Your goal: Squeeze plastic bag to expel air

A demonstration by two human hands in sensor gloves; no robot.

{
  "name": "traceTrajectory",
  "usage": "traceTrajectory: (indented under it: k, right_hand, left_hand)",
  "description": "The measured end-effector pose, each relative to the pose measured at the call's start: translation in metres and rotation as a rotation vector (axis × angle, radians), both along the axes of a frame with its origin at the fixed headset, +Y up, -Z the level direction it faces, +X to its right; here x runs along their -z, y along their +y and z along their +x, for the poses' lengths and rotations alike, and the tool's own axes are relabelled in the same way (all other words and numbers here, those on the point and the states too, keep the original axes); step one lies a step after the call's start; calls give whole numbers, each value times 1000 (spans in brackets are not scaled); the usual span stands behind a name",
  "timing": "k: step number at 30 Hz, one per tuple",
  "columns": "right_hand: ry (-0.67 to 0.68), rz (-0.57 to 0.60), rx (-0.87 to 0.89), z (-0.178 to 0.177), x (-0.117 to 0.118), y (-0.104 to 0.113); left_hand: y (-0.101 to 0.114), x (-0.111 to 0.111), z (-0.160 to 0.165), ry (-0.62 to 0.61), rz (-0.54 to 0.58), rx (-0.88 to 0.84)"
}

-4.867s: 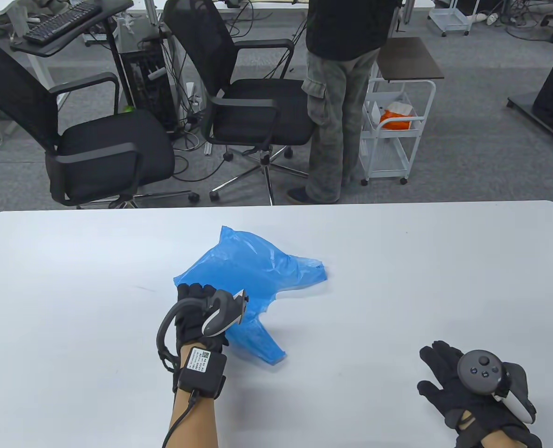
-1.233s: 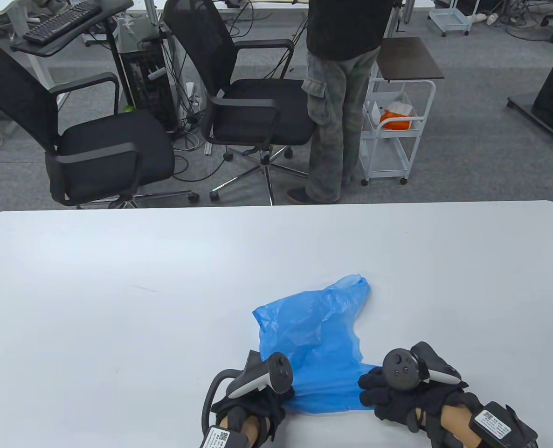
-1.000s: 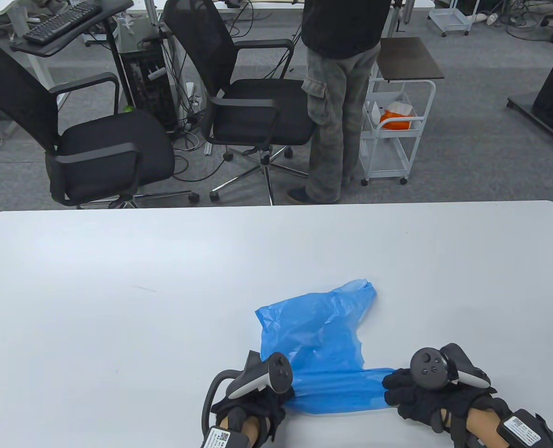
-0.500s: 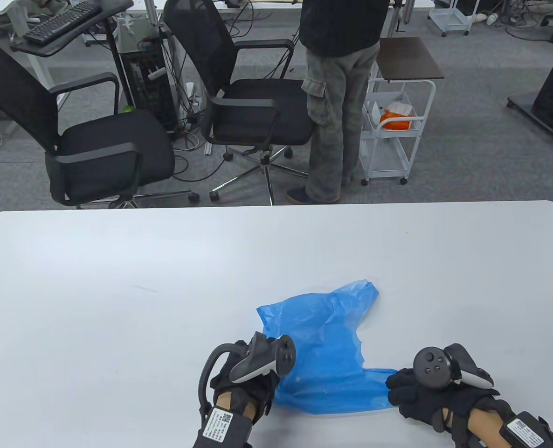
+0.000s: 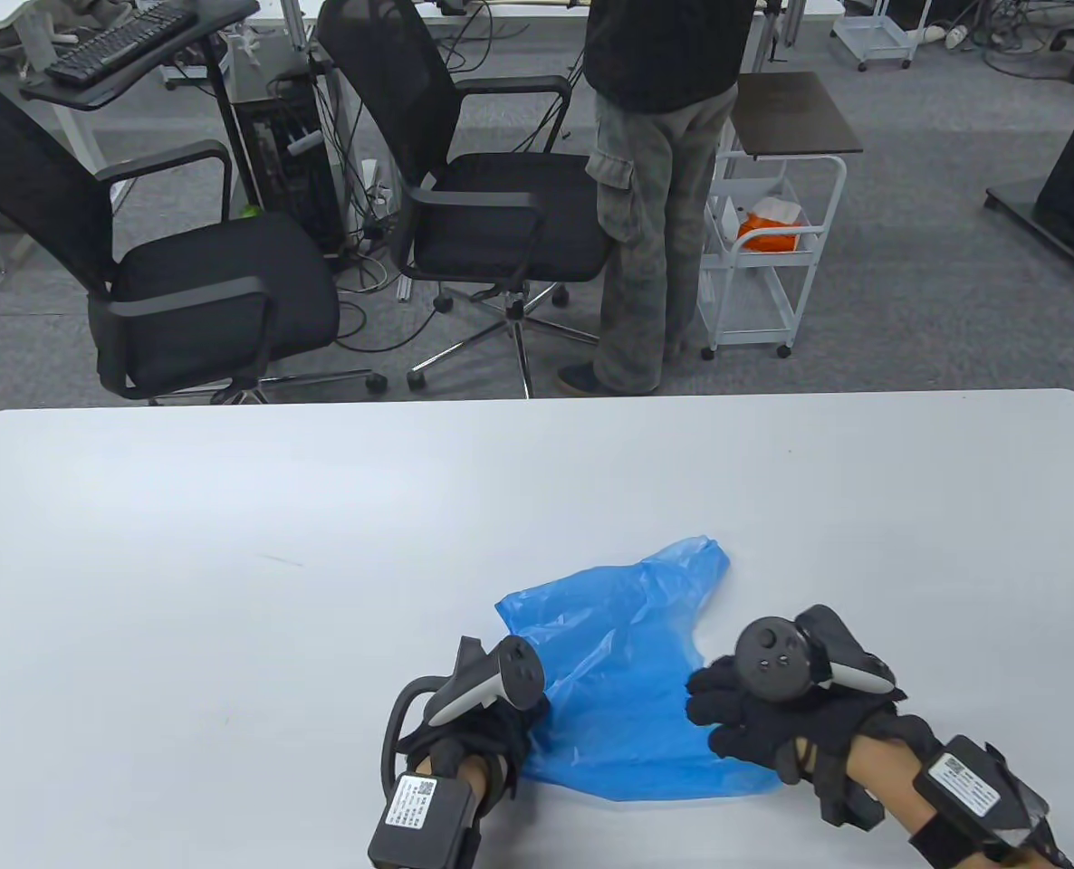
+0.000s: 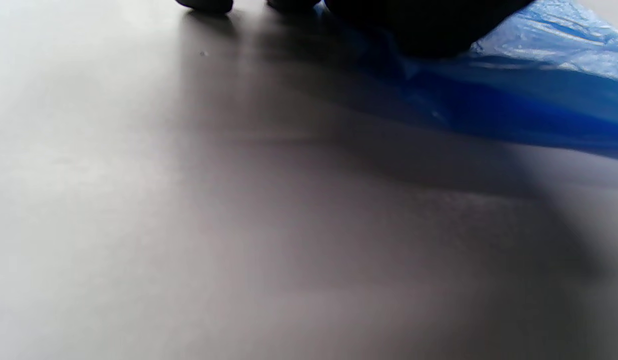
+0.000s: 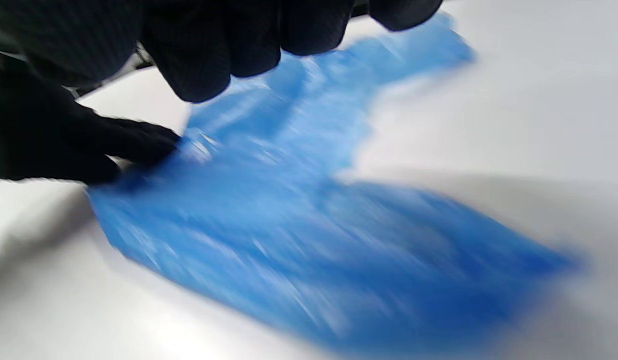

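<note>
A crumpled blue plastic bag lies near the front edge of the white table. My left hand rests flat on the bag's left edge and presses it down. The left wrist view shows its fingertips on the table, with the bag beside them. My right hand is over the bag's right side with loosely curled fingers. In the blurred right wrist view its fingers hang just above the bag and hold nothing. My left hand touches the bag's edge there.
Behind the table's far edge stand two black office chairs, a person and a white wheeled cart. The table's near edge is close under both wrists.
My right hand let go of the bag's stretched handle and moved left and forward over the bag. My left hand shifted up from the handle onto the bag's left edge. The bag slackened.
</note>
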State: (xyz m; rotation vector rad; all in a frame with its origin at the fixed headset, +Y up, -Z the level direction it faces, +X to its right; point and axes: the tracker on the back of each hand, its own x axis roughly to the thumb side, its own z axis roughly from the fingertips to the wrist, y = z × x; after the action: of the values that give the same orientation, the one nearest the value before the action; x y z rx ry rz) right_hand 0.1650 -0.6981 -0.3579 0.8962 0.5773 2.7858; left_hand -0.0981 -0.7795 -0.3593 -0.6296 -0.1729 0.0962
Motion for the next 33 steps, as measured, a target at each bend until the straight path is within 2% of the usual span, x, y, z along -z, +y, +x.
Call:
traceTrajectory:
  k: [2, 6, 9, 12, 15, 33]
  right_hand:
    - [44, 20, -55, -31, 5, -3]
    - [84, -28, -97, -81, 15, -29]
    - [95, -76, -121, -99, 18, -54]
    - [106, -101, -141, -103, 16, -72]
    - [113, -83, -131, -93, 16, -82]
    - [-63, -130, -45, 19, 21, -86]
  left_hand:
    - [-1, 0, -1, 6, -3, -16]
    - [-2, 1, -5, 20, -14, -50]
    - [-3, 2, -8, 38, -30, -91]
    - [-3, 2, -8, 40, -29, -96]
    - [-3, 3, -9, 43, -30, -100]
    - [-3, 5, -12, 73, -33, -134]
